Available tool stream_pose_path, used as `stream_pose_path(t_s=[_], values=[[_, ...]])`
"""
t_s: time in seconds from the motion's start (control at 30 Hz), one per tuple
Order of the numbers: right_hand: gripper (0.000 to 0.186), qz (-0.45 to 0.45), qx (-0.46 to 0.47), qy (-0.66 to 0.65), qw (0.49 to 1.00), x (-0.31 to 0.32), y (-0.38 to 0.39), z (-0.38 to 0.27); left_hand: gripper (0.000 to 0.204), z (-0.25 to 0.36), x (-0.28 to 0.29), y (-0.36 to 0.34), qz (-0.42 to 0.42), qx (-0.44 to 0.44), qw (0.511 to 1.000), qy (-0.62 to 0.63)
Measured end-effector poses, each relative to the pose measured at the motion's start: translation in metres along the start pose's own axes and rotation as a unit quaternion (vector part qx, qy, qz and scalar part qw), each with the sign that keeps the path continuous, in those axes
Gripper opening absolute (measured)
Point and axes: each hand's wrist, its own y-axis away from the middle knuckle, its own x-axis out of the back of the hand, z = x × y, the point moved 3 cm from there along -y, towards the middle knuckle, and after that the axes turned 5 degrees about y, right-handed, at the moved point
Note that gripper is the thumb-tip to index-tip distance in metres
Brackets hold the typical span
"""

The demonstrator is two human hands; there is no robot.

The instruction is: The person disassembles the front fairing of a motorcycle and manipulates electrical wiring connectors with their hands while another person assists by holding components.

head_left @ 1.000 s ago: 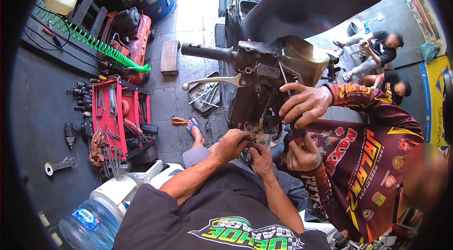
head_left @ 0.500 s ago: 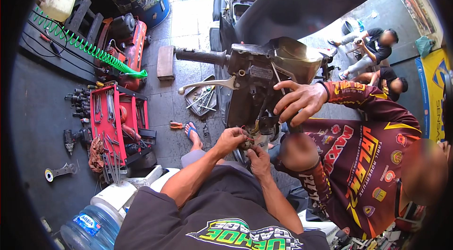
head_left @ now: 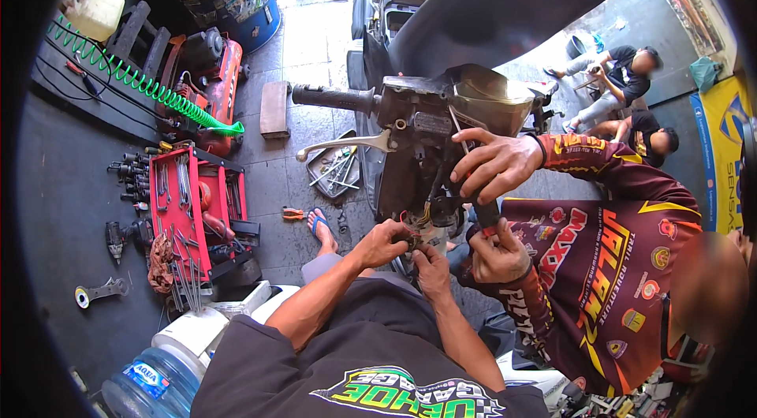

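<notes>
My left hand is closed, thumb and fingers pinching a small dark part with thin red wire at it. From the right, my right hand meets the same part with its fingertips pressed together. Its exact kind is too small to make out. Both hands are low in front of a partly stripped scooter's handlebar, just below some loose wires. On the right, a co-worker's upper hand rests against the handlebar housing. The co-worker's lower hand grips a black and red tool handle.
A brake lever and rubber grip jut out leftward. On the floor are a tray of tools, a wooden block and orange-handled pliers. Left stand a red tool cart and a red compressor.
My two hands stay together on the small part, with only slight finger movement. The co-worker's lower hand and the tool handle, blurred before, show clearly now.
</notes>
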Motion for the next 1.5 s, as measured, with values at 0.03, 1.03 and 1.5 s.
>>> stream_pose_path(t_s=[0.03,1.03,1.5], values=[[0.014,-0.001,-0.006,0.002,1.0,0.0,0.0,-0.001,0.034,0.001,0.0,-0.002,-0.031,0.031,0.999,0.01],[0.017,0.026,0.059,0.122,0.99,0.005,0.002,-0.01,0.018,-0.03,-0.003,-0.007,0.027,0.183,0.968,0.172],[0.017,0.057,0.057,0.154,0.985,0.012,0.003,-0.01,0.033,0.03,0.001,-0.009,-0.116,0.15,0.974,0.127]])
